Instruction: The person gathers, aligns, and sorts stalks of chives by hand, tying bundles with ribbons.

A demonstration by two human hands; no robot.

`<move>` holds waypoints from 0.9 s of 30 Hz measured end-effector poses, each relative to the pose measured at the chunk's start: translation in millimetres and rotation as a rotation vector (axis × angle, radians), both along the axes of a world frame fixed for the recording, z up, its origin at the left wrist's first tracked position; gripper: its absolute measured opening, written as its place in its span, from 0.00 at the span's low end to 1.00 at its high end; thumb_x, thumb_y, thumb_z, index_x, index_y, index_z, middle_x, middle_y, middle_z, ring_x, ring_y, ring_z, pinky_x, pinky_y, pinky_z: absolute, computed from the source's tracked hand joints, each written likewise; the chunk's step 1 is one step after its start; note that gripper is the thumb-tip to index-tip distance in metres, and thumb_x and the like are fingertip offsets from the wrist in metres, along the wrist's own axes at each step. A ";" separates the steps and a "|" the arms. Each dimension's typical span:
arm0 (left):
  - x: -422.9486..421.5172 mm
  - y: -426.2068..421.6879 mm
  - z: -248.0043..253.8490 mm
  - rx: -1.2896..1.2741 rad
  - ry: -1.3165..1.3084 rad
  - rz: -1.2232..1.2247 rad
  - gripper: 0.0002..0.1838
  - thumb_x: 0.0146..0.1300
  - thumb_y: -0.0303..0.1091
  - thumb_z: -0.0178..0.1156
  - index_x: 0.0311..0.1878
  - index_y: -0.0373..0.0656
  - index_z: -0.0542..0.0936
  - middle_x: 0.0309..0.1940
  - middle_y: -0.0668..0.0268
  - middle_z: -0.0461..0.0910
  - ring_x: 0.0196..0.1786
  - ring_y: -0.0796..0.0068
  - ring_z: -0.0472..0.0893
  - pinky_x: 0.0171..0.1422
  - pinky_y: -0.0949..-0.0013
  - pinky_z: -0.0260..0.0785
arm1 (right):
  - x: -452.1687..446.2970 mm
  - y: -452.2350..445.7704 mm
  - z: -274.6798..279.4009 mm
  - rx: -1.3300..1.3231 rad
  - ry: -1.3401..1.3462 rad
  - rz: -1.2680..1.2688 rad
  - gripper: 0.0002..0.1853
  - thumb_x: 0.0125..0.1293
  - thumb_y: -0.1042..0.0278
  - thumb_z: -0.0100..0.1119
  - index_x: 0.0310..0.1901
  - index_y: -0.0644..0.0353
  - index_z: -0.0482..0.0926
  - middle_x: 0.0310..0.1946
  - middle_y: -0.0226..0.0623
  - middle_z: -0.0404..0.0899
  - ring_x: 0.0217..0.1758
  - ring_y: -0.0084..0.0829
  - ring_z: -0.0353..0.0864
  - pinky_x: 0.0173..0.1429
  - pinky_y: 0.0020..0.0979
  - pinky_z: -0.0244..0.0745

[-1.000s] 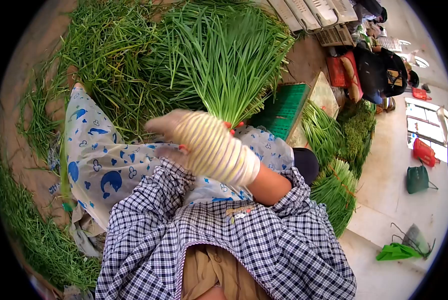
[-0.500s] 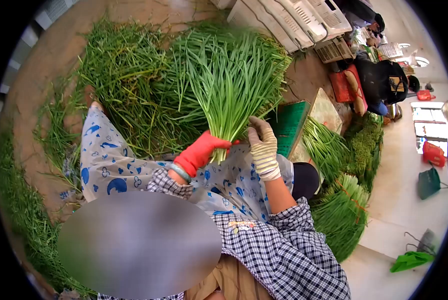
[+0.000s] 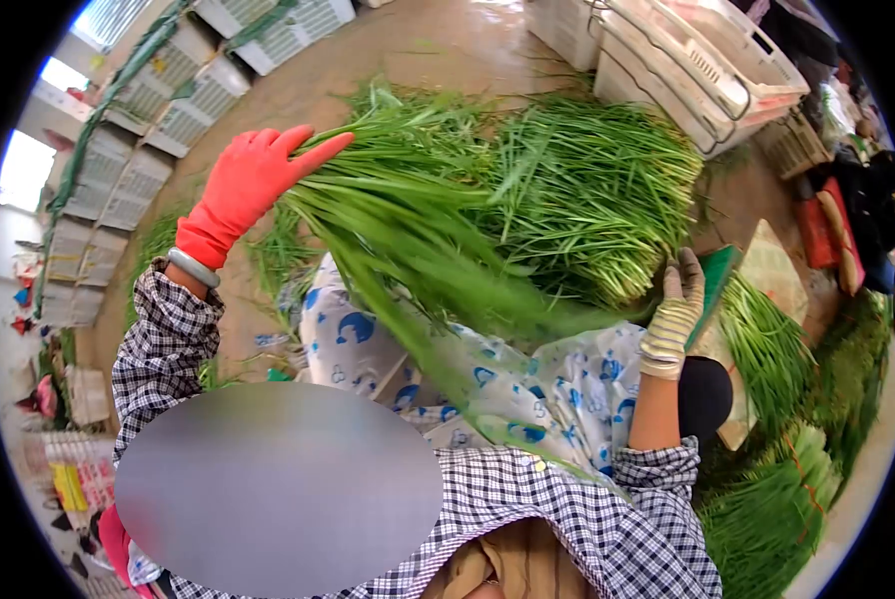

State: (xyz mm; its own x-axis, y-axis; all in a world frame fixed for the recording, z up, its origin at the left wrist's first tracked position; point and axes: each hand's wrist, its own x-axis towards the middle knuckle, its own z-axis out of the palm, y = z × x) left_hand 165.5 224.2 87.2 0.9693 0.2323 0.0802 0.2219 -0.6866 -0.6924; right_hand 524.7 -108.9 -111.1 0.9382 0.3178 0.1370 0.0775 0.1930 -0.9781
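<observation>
My left hand (image 3: 253, 185), in a red rubber glove, is raised at the left with its fingers over one end of a bunch of garlic chives (image 3: 398, 235). Its index finger is stretched out and the thumb is hidden. The long green leaves hang from it toward the lower right, their far ends smeared by motion over my lap. My right hand (image 3: 673, 314), in a striped knit glove, holds nothing visible. Its fingers point up, between the cut ends of a chive pile (image 3: 597, 190) and a green board (image 3: 715, 280).
A patterned plastic apron (image 3: 577, 384) covers my lap. White crates (image 3: 687, 75) stand at the upper right, and more crates (image 3: 203, 105) line the wall at left. Trimmed chives (image 3: 767, 324) and a tied bundle (image 3: 772, 519) lie on my right.
My left hand has swung up and left with the chives, away from my right hand. The right hand remains near the green board. The view has turned left.
</observation>
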 end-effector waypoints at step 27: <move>84.3 -5.1 -16.9 -1.356 -0.233 0.125 0.36 0.58 0.27 0.55 0.73 0.44 0.61 0.42 0.55 0.81 0.42 0.53 0.80 0.45 0.58 0.73 | -209.2 161.5 104.4 -0.286 -1.401 0.152 0.36 0.60 0.53 0.52 0.68 0.62 0.63 0.68 0.51 0.63 0.73 0.53 0.58 0.77 0.63 0.40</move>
